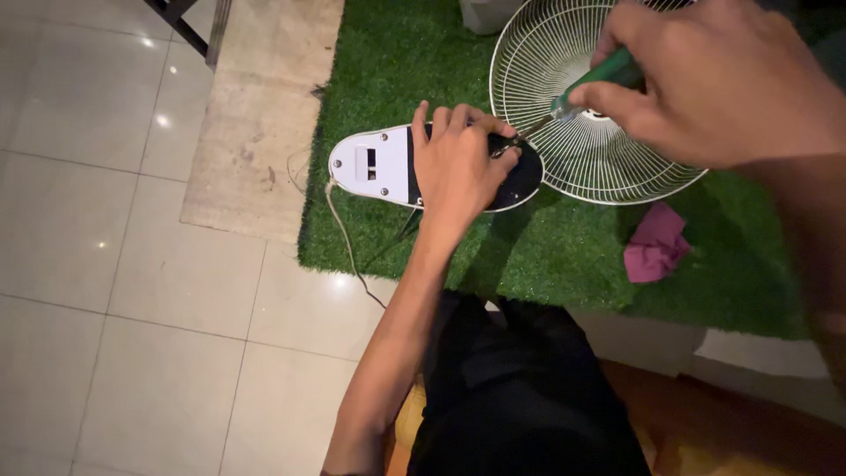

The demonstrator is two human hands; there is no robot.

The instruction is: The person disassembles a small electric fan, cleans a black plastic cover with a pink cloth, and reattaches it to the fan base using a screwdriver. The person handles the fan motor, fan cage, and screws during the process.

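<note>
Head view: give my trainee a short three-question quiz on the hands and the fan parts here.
1. True or false: the left hand rests on the white-and-black oval plastic fan base.
2. What does the right hand hold? A) pink cloth B) green-handled screwdriver C) cord
3. What lies under the round white wire fan grille?

Key: 1 true; 2 B; 3 green artificial grass mat.
</note>
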